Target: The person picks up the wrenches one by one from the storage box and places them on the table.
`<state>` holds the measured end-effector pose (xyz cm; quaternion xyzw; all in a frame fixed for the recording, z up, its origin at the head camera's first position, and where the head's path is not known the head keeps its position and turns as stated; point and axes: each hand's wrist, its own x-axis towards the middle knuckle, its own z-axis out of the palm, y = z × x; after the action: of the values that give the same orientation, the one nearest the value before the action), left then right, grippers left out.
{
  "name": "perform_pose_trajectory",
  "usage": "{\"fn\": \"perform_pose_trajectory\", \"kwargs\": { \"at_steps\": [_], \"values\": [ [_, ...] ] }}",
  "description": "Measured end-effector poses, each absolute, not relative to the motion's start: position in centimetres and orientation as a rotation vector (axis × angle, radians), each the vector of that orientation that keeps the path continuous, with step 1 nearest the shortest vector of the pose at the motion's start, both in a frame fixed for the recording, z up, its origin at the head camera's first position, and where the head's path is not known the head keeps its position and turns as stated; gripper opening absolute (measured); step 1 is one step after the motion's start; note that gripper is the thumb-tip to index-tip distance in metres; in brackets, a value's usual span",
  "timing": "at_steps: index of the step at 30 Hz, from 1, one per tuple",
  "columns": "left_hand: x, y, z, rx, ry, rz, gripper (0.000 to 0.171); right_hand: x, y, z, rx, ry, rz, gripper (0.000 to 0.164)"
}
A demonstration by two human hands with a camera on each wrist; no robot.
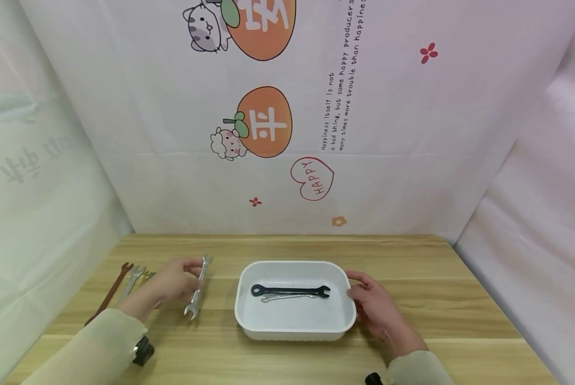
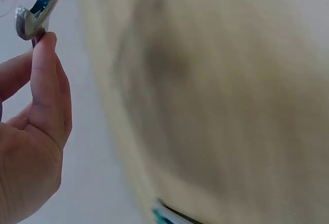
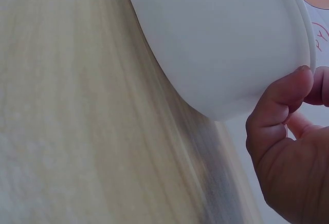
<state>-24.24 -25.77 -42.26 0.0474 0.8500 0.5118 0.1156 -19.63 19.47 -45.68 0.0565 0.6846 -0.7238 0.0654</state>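
Observation:
My left hand [image 1: 174,280] pinches a silver open-ended wrench [image 1: 194,302] by its middle, raised over the wooden table left of a white plastic tray [image 1: 294,330]. One shiny wrench jaw stands above the fingertips in the left wrist view. At the tray's right end, my right hand [image 1: 376,306] grips the rim between thumb and fingers; the right wrist view shows the thumb [image 3: 300,82] bent at that rim. Inside the tray a black wrench [image 1: 292,291] lies across a thinner silver wrench [image 1: 269,299], partly covering it.
Left of my left arm lie a reddish-brown wrench [image 1: 111,293], a silver wrench [image 1: 132,279] and a yellowish one [image 1: 146,276], partly hidden by the hand and forearm. A printed white cloth [image 1: 388,160] hangs behind the wooden table [image 1: 441,299], with more cloth at both sides.

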Motion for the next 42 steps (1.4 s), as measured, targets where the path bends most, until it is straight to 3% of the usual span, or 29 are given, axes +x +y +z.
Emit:
{"fn": "perform_pose_trajectory", "kwargs": {
  "at_steps": [9,28,32,34,39,42],
  "values": [
    [-22.8,-26.9,-45.1,0.020,2.587,1.341,0.061,-19.6,19.6,-45.6,0.169,2.067,-2.182,0.046],
    [-22.3,-26.4,-44.6,-0.080,2.667,1.134,0.050,-19.7,19.6,-45.5,0.179,2.060,-2.178,0.045],
    [-22.2,-26.7,-44.1,-0.082,2.638,1.209,0.037,-19.7,19.6,-45.6,0.178,2.061,-2.175,0.045],
    [-22.2,-26.9,-43.6,-0.120,2.537,1.385,0.044,-19.7,19.5,-45.6,0.175,2.060,-2.173,0.045],
    [-22.2,-27.4,-43.0,-0.217,2.031,1.839,0.093,-19.7,19.5,-45.6,0.177,2.054,-2.177,0.045],
    [-21.9,-27.7,-43.3,-0.232,1.894,1.852,0.106,-19.8,19.5,-45.6,0.181,2.056,-2.174,0.045]
  ]
}}
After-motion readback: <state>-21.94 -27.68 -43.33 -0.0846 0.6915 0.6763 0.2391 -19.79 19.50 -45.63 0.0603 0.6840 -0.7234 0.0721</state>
